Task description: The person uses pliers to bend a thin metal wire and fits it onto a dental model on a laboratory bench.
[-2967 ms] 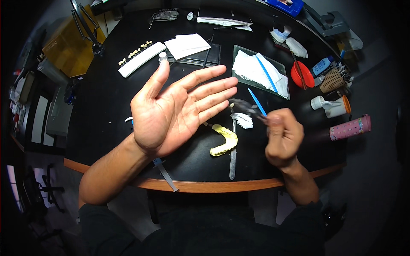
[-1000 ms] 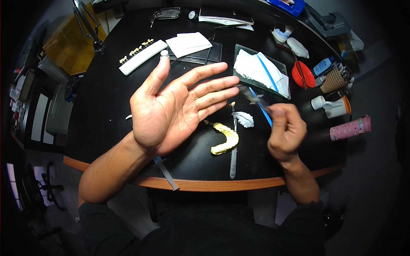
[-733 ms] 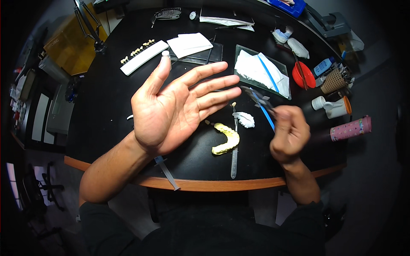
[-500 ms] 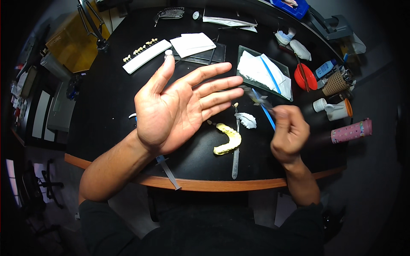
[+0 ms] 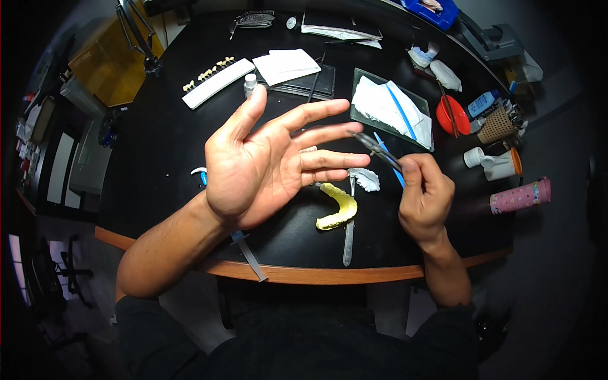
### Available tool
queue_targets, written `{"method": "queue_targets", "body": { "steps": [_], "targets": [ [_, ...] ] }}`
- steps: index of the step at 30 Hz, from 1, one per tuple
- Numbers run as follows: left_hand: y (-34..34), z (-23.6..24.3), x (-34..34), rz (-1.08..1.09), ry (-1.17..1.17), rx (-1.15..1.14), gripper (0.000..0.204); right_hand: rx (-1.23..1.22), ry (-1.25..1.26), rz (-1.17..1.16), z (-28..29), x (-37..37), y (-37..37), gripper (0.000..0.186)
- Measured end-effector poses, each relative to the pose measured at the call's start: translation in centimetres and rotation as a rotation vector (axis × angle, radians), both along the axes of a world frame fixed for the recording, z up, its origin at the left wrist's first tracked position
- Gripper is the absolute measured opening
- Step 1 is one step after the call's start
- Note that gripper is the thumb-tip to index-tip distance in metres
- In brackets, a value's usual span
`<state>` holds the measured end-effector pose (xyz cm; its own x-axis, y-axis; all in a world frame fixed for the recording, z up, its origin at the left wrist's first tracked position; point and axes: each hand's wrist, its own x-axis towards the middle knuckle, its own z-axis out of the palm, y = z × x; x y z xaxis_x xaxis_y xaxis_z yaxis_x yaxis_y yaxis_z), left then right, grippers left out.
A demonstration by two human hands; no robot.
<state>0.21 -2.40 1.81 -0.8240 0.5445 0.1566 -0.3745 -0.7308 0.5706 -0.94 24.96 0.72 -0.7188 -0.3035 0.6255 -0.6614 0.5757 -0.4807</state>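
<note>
My left hand (image 5: 263,158) is held palm up over the table, open, its fingers spread. Closed in a pinch, my right hand (image 5: 425,199) grips a dark slender metal tool (image 5: 380,150) of a kind I cannot make out. The tool's far end is by the left middle fingertip; whether they touch is unclear. Below the left fingers lies a yellow U-shaped dental cast (image 5: 342,208), beside a long flat metal instrument (image 5: 349,237). A small white dental piece (image 5: 365,179) sits just beyond the cast, partly behind the left fingertips.
A syringe (image 5: 251,258) crosses the table's front edge (image 5: 329,275). Further back are a white strip with tooth samples (image 5: 218,83), a small capped bottle (image 5: 250,83) and a glass plate (image 5: 413,140) with tissues. A red bowl (image 5: 446,117) and pink bottle (image 5: 520,196) stand right.
My left fingers have spread further apart, and the hand has shifted slightly right. My right hand has moved a little left; the tool, blurred before, shows more sharply now.
</note>
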Motion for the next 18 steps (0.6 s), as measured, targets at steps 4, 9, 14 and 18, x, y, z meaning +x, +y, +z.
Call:
{"method": "queue_targets", "body": {
  "steps": [4, 9, 14, 18],
  "targets": [
    [0.0, 0.2, 0.2, -0.006, 0.003, 0.005, 0.093, -0.412, 0.131, 0.051, -0.4, 1.4, 0.4, 0.024],
    [-0.4, 0.0, 0.1, -0.001, 0.030, -0.005, 0.093, -0.027, -0.002, 0.027, -0.6, -0.2, 0.0, 0.025],
    [-0.2, 0.3, 0.0, -0.009, 0.044, -0.012, 0.094, -0.214, 0.133, 0.054, -0.3, 0.6, 0.2, 0.025],
    [-0.2, -0.2, -0.1, -0.009, 0.032, -0.008, 0.096, -0.228, 0.058, 0.008, -0.3, 0.5, 0.2, 0.022]
  ]
}}
